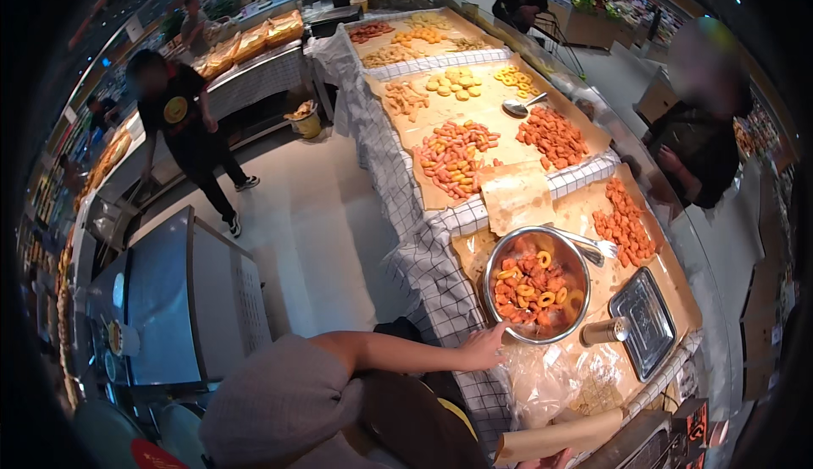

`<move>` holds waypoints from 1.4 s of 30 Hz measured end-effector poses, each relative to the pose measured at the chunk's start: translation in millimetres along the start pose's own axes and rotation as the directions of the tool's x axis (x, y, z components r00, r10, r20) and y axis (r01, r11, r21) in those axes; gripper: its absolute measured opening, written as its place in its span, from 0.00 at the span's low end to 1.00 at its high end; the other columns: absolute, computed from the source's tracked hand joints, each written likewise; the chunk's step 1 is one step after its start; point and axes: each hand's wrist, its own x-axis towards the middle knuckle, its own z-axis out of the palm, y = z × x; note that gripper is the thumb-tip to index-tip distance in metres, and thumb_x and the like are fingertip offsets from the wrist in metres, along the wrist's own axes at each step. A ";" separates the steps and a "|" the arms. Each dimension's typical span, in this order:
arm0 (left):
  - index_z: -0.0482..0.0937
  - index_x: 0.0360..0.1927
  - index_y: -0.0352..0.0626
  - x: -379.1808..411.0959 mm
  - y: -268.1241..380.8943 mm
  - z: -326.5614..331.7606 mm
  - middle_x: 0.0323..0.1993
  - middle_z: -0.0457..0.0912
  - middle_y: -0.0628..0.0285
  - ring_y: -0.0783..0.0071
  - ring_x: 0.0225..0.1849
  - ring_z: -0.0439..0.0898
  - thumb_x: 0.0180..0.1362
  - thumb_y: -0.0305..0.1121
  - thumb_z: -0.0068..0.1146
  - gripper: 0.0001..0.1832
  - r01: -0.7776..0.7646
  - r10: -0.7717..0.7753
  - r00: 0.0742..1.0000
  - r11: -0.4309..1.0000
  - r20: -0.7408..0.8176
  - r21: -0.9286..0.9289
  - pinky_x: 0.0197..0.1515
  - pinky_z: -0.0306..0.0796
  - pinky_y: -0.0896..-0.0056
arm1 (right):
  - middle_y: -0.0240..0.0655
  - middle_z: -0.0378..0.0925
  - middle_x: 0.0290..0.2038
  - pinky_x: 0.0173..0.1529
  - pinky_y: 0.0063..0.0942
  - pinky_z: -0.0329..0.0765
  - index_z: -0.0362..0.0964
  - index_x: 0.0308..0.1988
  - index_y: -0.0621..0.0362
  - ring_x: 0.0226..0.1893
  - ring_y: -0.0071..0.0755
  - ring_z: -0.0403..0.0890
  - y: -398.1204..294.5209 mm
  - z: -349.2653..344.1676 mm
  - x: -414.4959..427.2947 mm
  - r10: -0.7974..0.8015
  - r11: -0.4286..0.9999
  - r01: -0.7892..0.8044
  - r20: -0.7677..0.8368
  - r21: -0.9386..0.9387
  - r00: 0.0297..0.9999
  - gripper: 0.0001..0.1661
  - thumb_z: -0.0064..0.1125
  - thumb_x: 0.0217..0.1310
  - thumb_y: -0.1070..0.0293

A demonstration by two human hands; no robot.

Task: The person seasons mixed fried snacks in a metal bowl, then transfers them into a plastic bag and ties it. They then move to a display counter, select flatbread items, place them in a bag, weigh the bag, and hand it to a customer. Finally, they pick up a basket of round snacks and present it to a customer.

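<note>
At the near left rim of a steel mixing bowl (537,285) is my left hand (484,347), its fingertips at the metal; whether they grip it is unclear. Reddish fried pieces (524,278) and yellow rings (545,299) fill the bowl. Below that hand lies a clear plastic bag (543,380). A brown paper bag or folded sheet (559,436) slants across the bottom, with fingers of my right hand (551,461) at its lower edge; most of this hand is cut off. A metal shaker (604,331) and a steel tray (643,323) are right of the bowl.
Tongs (587,243) rest behind the bowl. Paper-lined display sections hold reddish pieces (625,221), small sausages (454,157) and a metal scoop (524,105). A transparent guard (692,240) borders the right side. One person (174,107) stands in the aisle; another (698,132) stands beyond the guard.
</note>
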 end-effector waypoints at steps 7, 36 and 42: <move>0.49 0.67 0.41 8.6 -1.8 11.5 0.47 0.70 0.45 0.55 0.50 0.73 0.41 0.47 0.76 0.57 -0.270 0.268 0.924 0.962 0.273 -0.030 0.56 0.67 0.60 | 0.34 0.72 0.41 0.54 0.40 0.65 0.67 0.53 0.62 0.38 0.33 0.72 20.7 -1.6 -37.4 -0.101 0.775 -0.026 0.164 0.632 0.981 0.25 0.54 0.62 0.58; 0.35 0.74 0.50 26.0 136.8 -67.4 0.66 0.64 0.51 0.72 0.26 0.74 0.47 0.17 0.41 0.50 -0.393 0.547 0.190 0.804 0.815 -0.447 0.33 0.70 0.71 | 0.41 0.80 0.38 0.37 0.26 0.79 0.73 0.43 0.68 0.35 0.30 0.82 8.8 60.3 12.6 0.438 0.897 -0.404 -0.237 0.180 0.867 0.11 0.51 0.63 0.72; 0.28 0.74 0.55 3.6 113.8 -66.9 0.73 0.46 0.52 0.72 0.36 0.80 0.49 0.15 0.42 0.52 -0.061 0.461 0.063 0.887 0.885 -0.457 0.37 0.72 0.75 | 0.45 0.77 0.36 0.31 0.33 0.79 0.72 0.43 0.64 0.30 0.37 0.81 77.0 53.2 53.0 0.214 0.977 -0.178 -0.476 0.119 0.853 0.10 0.50 0.62 0.75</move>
